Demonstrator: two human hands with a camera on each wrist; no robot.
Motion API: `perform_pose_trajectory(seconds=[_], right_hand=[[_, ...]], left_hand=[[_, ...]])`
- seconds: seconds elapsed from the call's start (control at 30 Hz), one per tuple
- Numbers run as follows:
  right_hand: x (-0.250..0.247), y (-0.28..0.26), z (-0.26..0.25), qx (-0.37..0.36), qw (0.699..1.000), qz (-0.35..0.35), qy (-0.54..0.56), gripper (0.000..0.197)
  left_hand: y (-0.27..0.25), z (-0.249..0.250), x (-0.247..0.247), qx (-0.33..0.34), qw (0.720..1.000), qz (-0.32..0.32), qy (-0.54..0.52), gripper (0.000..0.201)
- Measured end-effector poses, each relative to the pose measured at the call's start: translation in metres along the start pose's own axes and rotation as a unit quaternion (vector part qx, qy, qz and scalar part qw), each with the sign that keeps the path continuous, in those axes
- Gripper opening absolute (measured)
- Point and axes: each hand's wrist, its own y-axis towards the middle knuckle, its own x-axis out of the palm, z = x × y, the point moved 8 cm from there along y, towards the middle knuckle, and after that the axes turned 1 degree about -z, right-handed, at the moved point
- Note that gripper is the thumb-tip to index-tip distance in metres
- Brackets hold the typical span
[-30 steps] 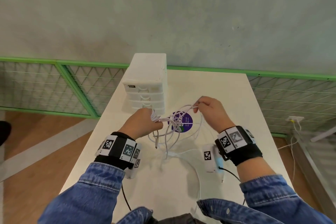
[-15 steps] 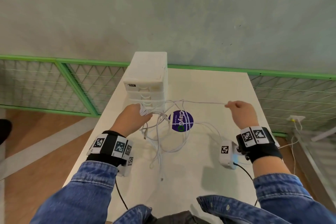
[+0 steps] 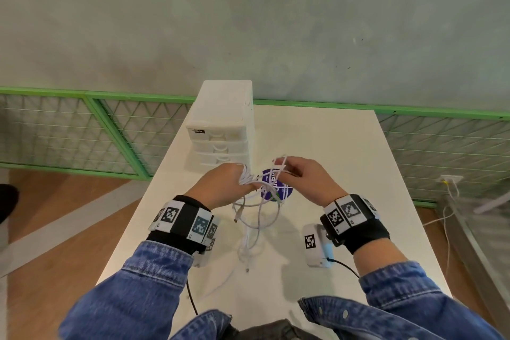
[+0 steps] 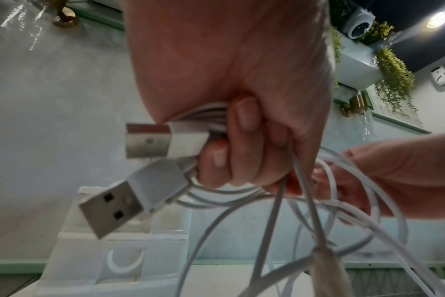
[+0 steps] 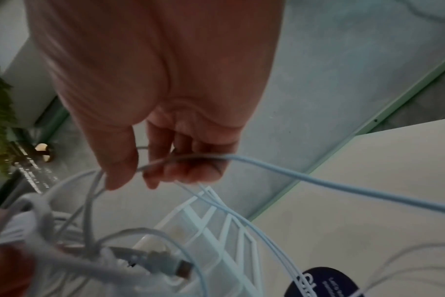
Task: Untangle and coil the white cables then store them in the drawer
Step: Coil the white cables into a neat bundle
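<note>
My left hand (image 3: 225,186) grips a bundle of white cables (image 3: 258,201) above the white table (image 3: 331,152), its fingers (image 4: 244,140) curled round the strands. Two USB plugs (image 4: 119,207) stick out of that fist. My right hand (image 3: 299,176) is close beside it and pinches one cable strand (image 5: 280,168) between thumb and fingers (image 5: 165,160). Loose loops hang from both hands, and a cable end (image 3: 247,268) trails on the table. The white drawer unit (image 3: 220,130) stands just behind my left hand with all its drawers shut.
A round purple sticker (image 3: 271,188) lies on the table under the cables. Green mesh fencing (image 3: 82,130) runs behind and to both sides of the table. A wall socket with a cord (image 3: 449,182) is low on the right.
My right hand, which had pulled a strand far out to the right, has come back in beside my left hand. The taut strand has gone slack into loops.
</note>
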Motion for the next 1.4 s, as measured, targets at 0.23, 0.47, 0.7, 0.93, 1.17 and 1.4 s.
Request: perform_pose_trajectory(seconds=[0.23, 0.47, 0.7, 0.93, 1.17, 1.4], right_hand=[[-0.038, -0.001, -0.023, -0.049, 0.985, 0.164, 0.036, 0.020], [-0.134, -0.037, 0.010, 0.008, 0.893, 0.448, 0.042, 0.014], [-0.134, -0.038, 0.099, 0.192, 0.904, 0.381, -0.031, 0.026], [-0.069, -0.017, 0.101, 0.202, 0.960, 0.176, -0.081, 0.034], [-0.005, -0.001, 0.037, 0.052, 0.996, 0.022, -0.070, 0.008], [-0.094, -0.019, 0.051, 0.088, 0.955, 0.275, -0.068, 0.024]], left_hand=[[0.001, -0.010, 0.005, -0.027, 0.998, 0.015, -0.053, 0.025], [-0.004, -0.051, 0.012, -0.101, 0.992, 0.006, -0.069, 0.026], [-0.004, -0.064, 0.002, -0.115, 0.991, 0.037, -0.062, 0.023], [0.004, -0.032, -0.006, -0.059, 0.997, 0.053, -0.007, 0.031], [0.005, -0.010, -0.001, -0.019, 0.999, 0.050, -0.003, 0.042], [-0.006, -0.057, -0.018, -0.098, 0.988, 0.082, -0.089, 0.031]])
